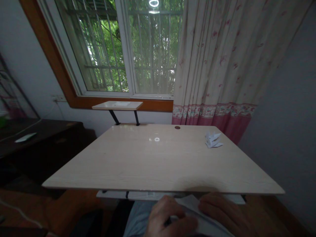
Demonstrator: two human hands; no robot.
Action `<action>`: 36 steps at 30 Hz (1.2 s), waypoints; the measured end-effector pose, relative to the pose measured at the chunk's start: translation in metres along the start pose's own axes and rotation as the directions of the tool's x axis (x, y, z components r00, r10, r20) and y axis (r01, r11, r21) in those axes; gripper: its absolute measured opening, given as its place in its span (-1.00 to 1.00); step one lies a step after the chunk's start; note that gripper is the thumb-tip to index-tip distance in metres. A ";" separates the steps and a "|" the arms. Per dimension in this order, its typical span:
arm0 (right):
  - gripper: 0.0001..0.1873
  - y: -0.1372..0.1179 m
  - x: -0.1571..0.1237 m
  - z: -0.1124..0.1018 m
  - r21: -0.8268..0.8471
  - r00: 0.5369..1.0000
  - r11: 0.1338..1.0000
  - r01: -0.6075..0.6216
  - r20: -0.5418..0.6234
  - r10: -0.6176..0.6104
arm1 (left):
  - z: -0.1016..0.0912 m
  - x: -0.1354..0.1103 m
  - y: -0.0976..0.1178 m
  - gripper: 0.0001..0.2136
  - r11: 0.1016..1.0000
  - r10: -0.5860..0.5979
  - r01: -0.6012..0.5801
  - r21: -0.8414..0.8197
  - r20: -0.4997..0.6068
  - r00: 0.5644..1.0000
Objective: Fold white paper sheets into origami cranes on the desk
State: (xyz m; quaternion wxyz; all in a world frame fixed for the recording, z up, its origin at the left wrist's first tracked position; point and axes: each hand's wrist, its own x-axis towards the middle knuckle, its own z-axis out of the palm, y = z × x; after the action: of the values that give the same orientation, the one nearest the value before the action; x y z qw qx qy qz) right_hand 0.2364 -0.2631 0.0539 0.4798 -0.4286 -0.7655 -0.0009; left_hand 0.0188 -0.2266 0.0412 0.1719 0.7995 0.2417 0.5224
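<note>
A white sheet of paper (189,201) is between my two hands, below the table's front edge and over my lap. My left hand (170,219) has its fingers curled at the paper's left side, with a small dark spot between them that I cannot make out. On the other side, my right hand (221,209) has its fingers together over the paper, its thumb hidden. Part of the sheet runs out at the bottom of the view. A folded white paper piece (212,140) with pointed tips lies at the table's far right.
The pale wooden table (138,164) spans the view, with a round brown cable hole (177,127) at its back. A small raised shelf (106,105) stands at the back left. A dark desk (66,126) is at left, a curtain (209,65) behind.
</note>
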 end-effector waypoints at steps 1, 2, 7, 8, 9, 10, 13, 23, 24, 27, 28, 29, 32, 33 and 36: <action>-0.68 0.000 0.002 0.000 0.000 1.000 1.000 0.007 0.010 -0.007 | 0.001 -0.004 -0.001 -0.96 0.999 -0.036 0.036 0.009 0.037 0.999; -0.69 -0.001 0.005 0.000 0.000 1.000 1.000 0.005 0.025 -0.005 | 0.001 -0.007 -0.002 -0.98 0.998 -0.064 0.063 0.029 0.054 0.996; -0.75 -0.015 0.020 -0.001 0.107 0.997 0.994 -0.033 0.078 0.025 | 0.004 -0.013 -0.006 -0.95 0.987 -0.021 0.022 0.160 -0.008 1.000; -0.76 -0.017 0.021 -0.001 0.136 0.996 0.990 -0.042 0.079 0.031 | 0.002 -0.009 -0.006 -0.94 0.982 0.005 -0.004 0.186 -0.002 1.000; -0.77 -0.018 0.021 0.000 0.143 0.996 0.988 -0.056 0.070 0.046 | 0.000 -0.005 -0.006 -0.93 0.978 0.068 -0.072 0.194 0.027 0.997; -0.79 -0.017 0.020 0.000 0.126 0.995 0.988 -0.089 0.054 0.082 | -0.002 -0.001 -0.006 -0.91 0.978 0.047 -0.052 0.202 0.029 0.998; -0.82 -0.011 0.015 0.006 0.080 0.968 0.964 -0.253 0.011 0.253 | -0.003 0.006 -0.008 -0.90 0.994 0.045 -0.056 0.096 0.113 0.993; -0.56 0.008 -0.006 0.031 0.482 0.807 0.675 -0.558 0.125 0.578 | 0.015 -0.002 -0.015 -0.90 0.985 -0.169 0.153 -0.076 -0.316 0.933; -0.55 0.009 -0.007 0.032 0.501 0.808 0.665 -0.554 0.131 0.574 | 0.014 -0.001 -0.014 -0.92 0.986 -0.162 0.138 -0.096 -0.308 0.937; -0.30 0.011 -0.005 0.036 0.567 0.774 0.573 -0.592 0.202 0.601 | 0.010 0.002 -0.013 -0.82 0.985 -0.121 0.091 -0.144 -0.214 0.969; -0.20 0.011 -0.004 0.037 0.581 0.753 0.531 -0.618 0.241 0.613 | 0.010 0.002 -0.013 -0.77 0.985 -0.104 0.073 -0.158 -0.194 0.976; -0.14 0.009 -0.002 0.038 0.581 0.731 0.495 -0.646 0.284 0.620 | 0.010 0.002 -0.014 -0.74 0.985 -0.083 0.051 -0.167 -0.187 0.979; -0.23 0.006 -0.001 0.037 0.524 0.688 0.470 -0.711 0.379 0.619 | 0.010 0.001 -0.017 -0.81 0.983 0.045 -0.085 -0.165 -0.235 0.971; -0.34 0.005 -0.002 0.035 0.495 0.683 0.483 -0.722 0.399 0.613 | 0.010 0.000 -0.017 -0.85 0.976 0.103 -0.146 -0.160 -0.248 0.963; -0.68 0.004 -0.006 0.029 0.425 0.681 0.533 -0.731 0.427 0.594 | 0.011 -0.001 -0.019 -0.86 0.974 0.124 -0.166 -0.153 -0.255 0.959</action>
State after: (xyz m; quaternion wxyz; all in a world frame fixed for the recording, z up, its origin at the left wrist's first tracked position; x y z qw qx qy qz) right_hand 0.2184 -0.2526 0.0325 0.4547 -0.5224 -0.5567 0.4588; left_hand 0.0251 -0.2119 0.0261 0.1708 0.7270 0.1554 0.6467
